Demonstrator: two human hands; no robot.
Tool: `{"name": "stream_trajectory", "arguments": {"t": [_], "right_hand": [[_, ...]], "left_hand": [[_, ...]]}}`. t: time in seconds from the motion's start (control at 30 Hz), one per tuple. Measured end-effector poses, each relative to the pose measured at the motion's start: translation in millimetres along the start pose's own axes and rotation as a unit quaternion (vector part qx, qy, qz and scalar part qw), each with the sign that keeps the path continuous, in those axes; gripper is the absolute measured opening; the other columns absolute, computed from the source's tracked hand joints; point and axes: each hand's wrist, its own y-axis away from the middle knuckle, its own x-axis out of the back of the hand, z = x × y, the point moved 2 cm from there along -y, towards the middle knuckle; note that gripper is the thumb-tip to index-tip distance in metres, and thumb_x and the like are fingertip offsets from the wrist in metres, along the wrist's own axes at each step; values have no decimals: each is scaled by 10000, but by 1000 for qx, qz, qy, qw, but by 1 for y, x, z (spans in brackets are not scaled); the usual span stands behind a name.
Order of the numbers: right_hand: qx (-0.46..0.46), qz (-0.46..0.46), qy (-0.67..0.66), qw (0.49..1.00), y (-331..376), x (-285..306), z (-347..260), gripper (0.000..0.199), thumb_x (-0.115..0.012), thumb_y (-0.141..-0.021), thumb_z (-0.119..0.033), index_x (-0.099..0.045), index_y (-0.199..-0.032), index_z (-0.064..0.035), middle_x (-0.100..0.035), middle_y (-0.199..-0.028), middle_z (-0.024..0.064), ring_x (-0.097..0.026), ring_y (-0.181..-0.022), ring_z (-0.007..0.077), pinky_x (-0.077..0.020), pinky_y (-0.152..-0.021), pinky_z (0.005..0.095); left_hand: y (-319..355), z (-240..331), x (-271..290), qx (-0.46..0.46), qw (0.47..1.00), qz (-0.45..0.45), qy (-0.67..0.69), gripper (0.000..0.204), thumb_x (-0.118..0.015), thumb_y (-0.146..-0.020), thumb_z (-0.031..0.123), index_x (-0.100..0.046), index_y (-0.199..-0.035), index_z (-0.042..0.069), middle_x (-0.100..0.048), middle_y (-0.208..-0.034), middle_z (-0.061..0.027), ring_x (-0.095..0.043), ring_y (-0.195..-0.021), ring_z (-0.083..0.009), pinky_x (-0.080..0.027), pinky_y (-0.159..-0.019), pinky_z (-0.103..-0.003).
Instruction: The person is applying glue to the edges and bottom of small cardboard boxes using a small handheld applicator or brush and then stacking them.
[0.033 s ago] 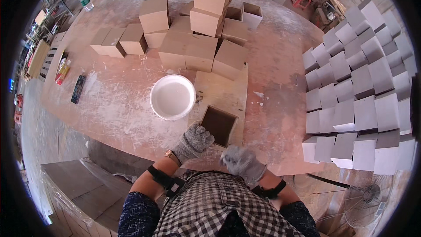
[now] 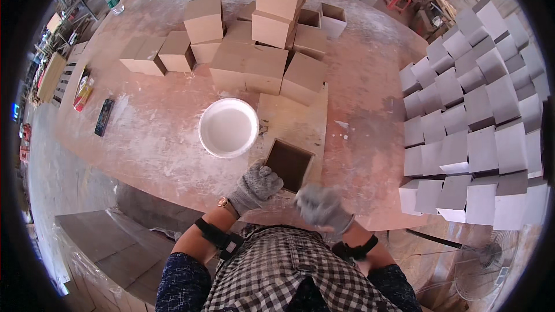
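Open-topped square wooden box (image 2: 288,164), dark inside, upright on a pale board, just beside the white bowl (image 2: 228,127)

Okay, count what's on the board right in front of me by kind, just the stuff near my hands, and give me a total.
Open brown box, held at its near corner by the gloved left hand: 1
White bowl of white liquid: 1
Gloved hands, with the right hand blurred: 2
Total: 4

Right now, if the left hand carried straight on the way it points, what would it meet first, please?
The left hand already rests at the open box; going on, it would probably cross into the box's hollow, though depth is unclear.
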Motion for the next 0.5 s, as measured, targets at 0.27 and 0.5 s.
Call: {"name": "stream_trajectory", "arguments": {"t": [0.27,0.5], "right_hand": [[-16,176,163,971,-53,18,54,71,-584,-867,-162,-583,-893,-97,-611,-805,95,-609,-670,285,-483,-546,372],[37,41,187,981,20,-15,2,100,-605,-831,-151,-593,-923,-115,-571,-844,95,-598,-696,278,-475,-563,377]], "left_hand": [[-3,-1,2,8,1000,-9,16,159,-610,-689,242,-593,-805,135,-523,-734,-26,-515,-762,-224,-413,-887,-424],[-3,-1,6,-29,997,74,4,221,-621,-649,243,-600,-827,113,-508,-684,-19,-516,-707,-227,-445,-748,-417]]}}
